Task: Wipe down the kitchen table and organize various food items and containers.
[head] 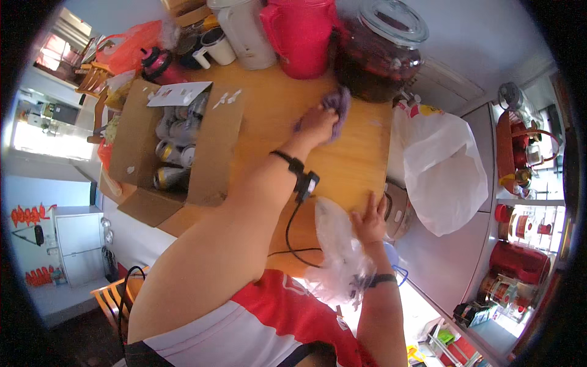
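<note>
My left hand grips a crumpled purple cloth and presses it on the wooden table, toward the back right. The cloth and hand are slightly blurred. A black strap with a small cabled device circles that wrist. Near the table's right edge, my right hand lies with its fingers spread and holds nothing that I can see. Beside it, a crumpled clear plastic bag partly covers the forearm; whether it hangs from the arm is unclear. A black band is on that wrist.
Left of my arm stands an open cardboard box with several cans. Along the back are a white mug, a pale jug, a pink jug and a glass jar of dark contents. A white plastic bag hangs at right.
</note>
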Tool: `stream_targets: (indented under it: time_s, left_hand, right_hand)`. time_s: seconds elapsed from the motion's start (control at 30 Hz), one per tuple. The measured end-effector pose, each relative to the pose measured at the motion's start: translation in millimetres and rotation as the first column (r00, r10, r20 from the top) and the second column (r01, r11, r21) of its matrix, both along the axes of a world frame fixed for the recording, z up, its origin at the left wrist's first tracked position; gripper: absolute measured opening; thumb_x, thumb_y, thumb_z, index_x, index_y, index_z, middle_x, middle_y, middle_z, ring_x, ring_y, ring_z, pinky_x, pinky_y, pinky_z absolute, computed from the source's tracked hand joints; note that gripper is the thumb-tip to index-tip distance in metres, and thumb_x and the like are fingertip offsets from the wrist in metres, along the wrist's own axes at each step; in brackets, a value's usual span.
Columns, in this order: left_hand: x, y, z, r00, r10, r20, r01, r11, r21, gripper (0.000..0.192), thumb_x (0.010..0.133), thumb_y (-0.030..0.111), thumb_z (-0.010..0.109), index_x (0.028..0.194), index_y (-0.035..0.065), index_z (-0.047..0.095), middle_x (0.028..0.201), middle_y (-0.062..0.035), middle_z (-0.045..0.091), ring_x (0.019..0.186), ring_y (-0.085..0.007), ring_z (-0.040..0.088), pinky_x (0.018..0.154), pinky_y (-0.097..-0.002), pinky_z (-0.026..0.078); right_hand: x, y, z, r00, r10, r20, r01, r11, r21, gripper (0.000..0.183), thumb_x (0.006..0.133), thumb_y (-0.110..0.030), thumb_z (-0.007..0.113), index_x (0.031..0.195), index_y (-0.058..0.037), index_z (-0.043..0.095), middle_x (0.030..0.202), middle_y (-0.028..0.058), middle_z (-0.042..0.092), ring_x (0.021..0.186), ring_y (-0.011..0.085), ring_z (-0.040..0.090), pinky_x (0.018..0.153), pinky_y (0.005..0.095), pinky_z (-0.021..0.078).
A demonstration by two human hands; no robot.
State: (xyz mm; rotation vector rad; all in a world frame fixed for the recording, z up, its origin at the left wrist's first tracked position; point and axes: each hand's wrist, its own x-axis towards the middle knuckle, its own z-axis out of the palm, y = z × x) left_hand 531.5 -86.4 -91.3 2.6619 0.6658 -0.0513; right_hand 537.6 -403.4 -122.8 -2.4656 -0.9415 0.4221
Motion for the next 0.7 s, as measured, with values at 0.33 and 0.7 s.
stream_targets:
  time_s: [0.33, 0.7]
  left_hand:
    - [-57.3, 4.2, 8.8, 0.783, 0.511, 0.355, -0.531, 0.846, -0.048, 0.027, 0.072, 0.01, 0.058, 0.097, 0.0118, 0.065, 0.11, -0.0134, 0.058, 0.105, -0.0331, 0.052, 0.087, -0.0417, 0.043]
    - [-26.7, 21.8, -15.1, 0.975, 0.133, 0.178, -0.116, 0.988, -0.101, 0.027, 0.074, 0.003, 0.049, 0.093, 0.0118, 0.067, 0.112, -0.0068, 0.059, 0.107, -0.0288, 0.051, 0.091, -0.0388, 0.041]
  right_hand:
    - [5.0, -10.4, -18.8, 0.999, 0.021, 0.047, -0.022, 1.0, 0.007, 0.078, 0.075, -0.04, 0.062, 0.139, -0.0105, 0.028, 0.14, 0.0278, 0.02, 0.124, 0.0427, 0.033, 0.088, 0.0442, 0.0446]
    - [-1.9, -1.3, -2.0, 0.999, 0.013, 0.048, -0.009, 0.995, -0.095, 0.072, 0.077, -0.037, 0.063, 0.137, -0.012, 0.03, 0.141, 0.0259, 0.019, 0.114, 0.044, 0.044, 0.085, 0.0444, 0.0467]
